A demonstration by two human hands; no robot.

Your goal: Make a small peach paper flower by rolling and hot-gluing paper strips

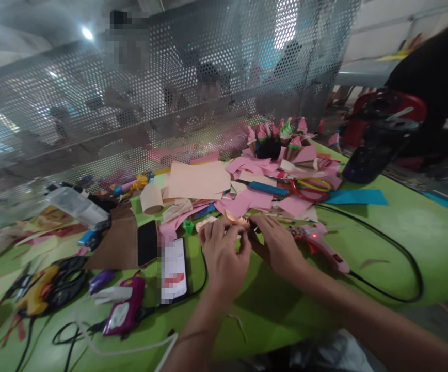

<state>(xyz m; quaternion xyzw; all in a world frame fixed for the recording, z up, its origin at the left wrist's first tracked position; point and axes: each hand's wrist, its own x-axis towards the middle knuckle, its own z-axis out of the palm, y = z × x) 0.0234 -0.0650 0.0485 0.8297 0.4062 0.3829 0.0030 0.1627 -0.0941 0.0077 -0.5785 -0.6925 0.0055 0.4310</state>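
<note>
My left hand (pixel 224 253) and my right hand (pixel 276 243) meet over the near middle of the green table, fingers closed. Between them is a small curled piece of peach paper (pixel 237 220), its upper edge showing above the left fingers. What the right fingertips pinch is partly hidden, but they press against the same piece. Just right of my right hand lies a pink glue gun (pixel 324 245) with a lit red light. A phone (pixel 174 271) with a bright screen lies left of my left hand.
Peach sheets (pixel 198 179), pink scraps, a blue-handled cutter (pixel 268 188) and scissors (pixel 313 189) lie beyond my hands. Paper ice-cream cones (pixel 286 132) stand at the back. A dark bottle (pixel 377 144) stands right; a black cable (pixel 405 248) loops there. A magenta glue gun (pixel 125 307) lies left.
</note>
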